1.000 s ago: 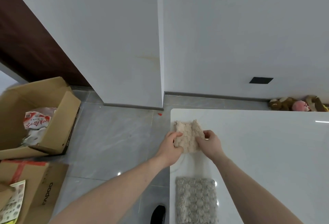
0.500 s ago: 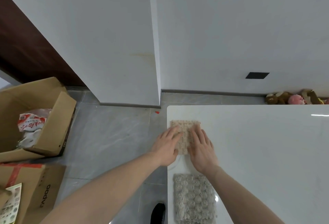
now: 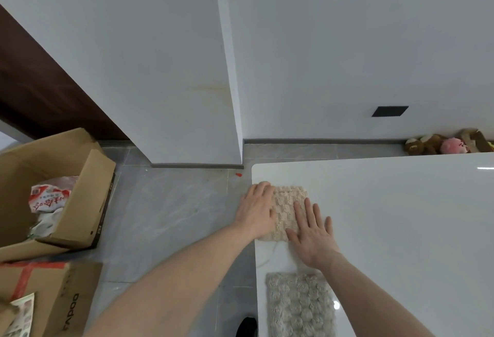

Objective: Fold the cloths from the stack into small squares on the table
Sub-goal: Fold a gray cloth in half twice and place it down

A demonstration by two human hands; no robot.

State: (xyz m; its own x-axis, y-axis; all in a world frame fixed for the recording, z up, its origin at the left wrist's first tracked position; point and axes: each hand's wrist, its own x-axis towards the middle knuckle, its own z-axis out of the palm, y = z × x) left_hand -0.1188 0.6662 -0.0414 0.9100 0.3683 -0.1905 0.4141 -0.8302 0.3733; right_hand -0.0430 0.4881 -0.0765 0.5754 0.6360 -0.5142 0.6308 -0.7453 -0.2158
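Both hands, left hand (image 3: 256, 209) and right hand (image 3: 311, 232), fingers flat on beige cloth (image 3: 286, 209) at desk (image 3: 401, 229) corner; lifting unevenly could spring folds or slide it off.

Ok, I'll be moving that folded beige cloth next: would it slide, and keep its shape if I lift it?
Probably floppy: the beige cloth is soft, nubbly fabric lying flat under the left hand and right hand. It likely slides easily, since the white table looks glossy. Lifted by one edge, the fold may well open.
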